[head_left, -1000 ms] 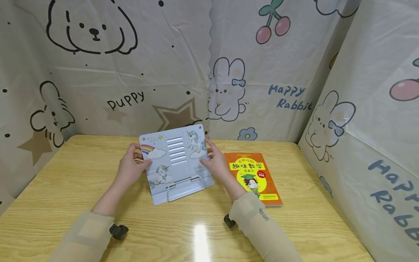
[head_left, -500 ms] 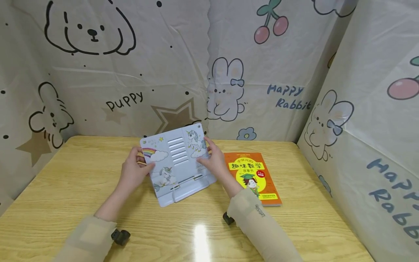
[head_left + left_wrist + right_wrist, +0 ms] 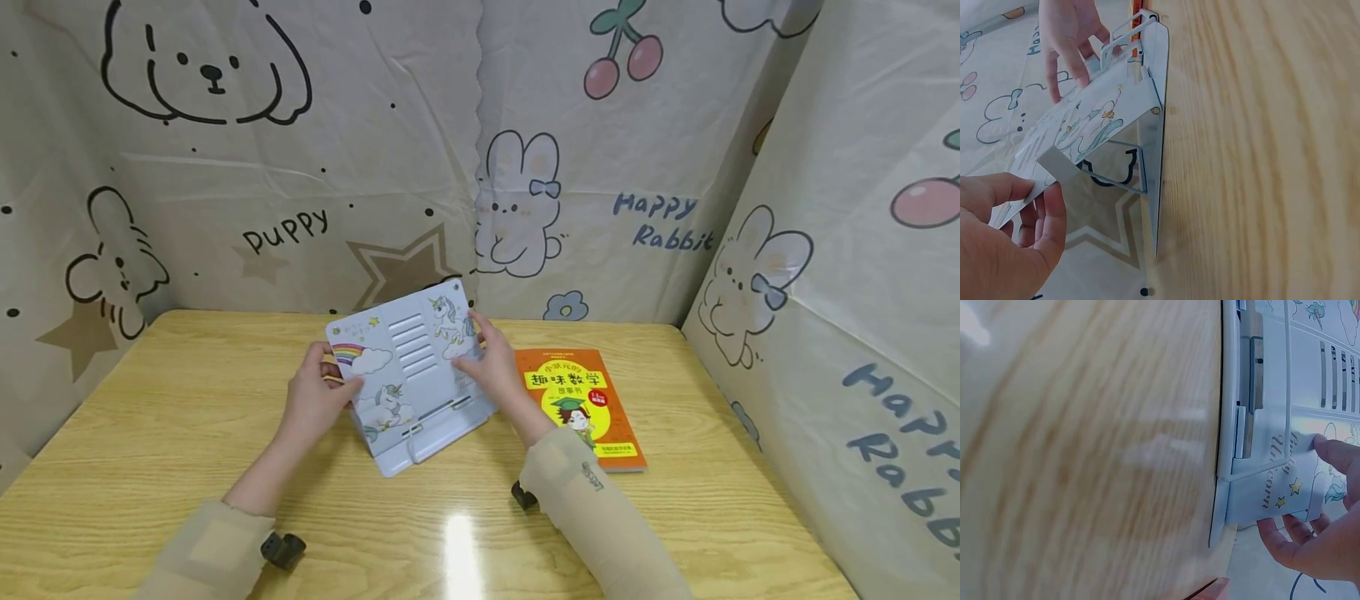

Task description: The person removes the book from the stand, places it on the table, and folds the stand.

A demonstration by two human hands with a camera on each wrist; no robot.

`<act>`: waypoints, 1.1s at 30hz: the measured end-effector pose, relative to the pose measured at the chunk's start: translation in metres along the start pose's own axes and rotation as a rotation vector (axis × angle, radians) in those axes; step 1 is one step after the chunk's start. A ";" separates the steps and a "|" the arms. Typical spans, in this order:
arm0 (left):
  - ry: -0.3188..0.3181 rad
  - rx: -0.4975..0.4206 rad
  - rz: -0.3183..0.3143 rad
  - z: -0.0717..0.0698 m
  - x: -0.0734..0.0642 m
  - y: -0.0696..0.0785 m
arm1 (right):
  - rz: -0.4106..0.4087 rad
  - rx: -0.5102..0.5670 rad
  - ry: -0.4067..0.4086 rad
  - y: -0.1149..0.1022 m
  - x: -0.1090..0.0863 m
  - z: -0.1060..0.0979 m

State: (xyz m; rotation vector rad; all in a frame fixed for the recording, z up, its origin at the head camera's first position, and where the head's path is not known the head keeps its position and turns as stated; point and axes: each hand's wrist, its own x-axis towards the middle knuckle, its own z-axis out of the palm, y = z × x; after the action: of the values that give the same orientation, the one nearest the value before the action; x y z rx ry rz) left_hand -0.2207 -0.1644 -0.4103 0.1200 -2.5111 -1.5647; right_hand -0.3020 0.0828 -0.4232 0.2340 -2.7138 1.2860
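A pale blue-white metal book stand [image 3: 442, 375] with unicorn and rainbow prints stands on the table, its slotted panel leaning back over a flat base. My left hand [image 3: 318, 400] grips the panel's left edge, thumb in front and fingers behind. On the opposite edge my right hand [image 3: 493, 367] holds the panel the same way, thumb on the printed face. In the left wrist view a wire support [image 3: 1125, 181] props the panel [image 3: 1085, 131] up from the base. A wire page holder [image 3: 1288, 381] runs across the panel's lower front in the right wrist view.
An orange book [image 3: 622, 417] with a cartoon figure in a green cap lies flat to the right of the stand, partly behind the right forearm. Printed cloth [image 3: 375, 167] hangs behind the wooden table [image 3: 150, 417] and along both sides.
The stand has turned anticlockwise, its left lower corner swinging nearer to me and to the right. My left hand has moved right with it, while the right hand has shifted only slightly.
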 end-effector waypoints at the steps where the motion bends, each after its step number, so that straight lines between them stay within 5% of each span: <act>1: 0.000 0.003 -0.003 0.000 0.000 0.001 | -0.001 -0.003 -0.002 0.000 0.001 0.000; 33: -0.046 -0.070 0.003 0.016 -0.021 0.010 | -0.050 -0.031 -0.148 0.003 0.020 -0.007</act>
State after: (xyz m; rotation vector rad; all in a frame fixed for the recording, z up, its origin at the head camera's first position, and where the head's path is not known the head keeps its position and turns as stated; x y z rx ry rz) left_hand -0.2027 -0.1427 -0.4104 0.0716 -2.4859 -1.6699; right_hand -0.3219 0.0883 -0.4171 0.4073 -2.8276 1.2588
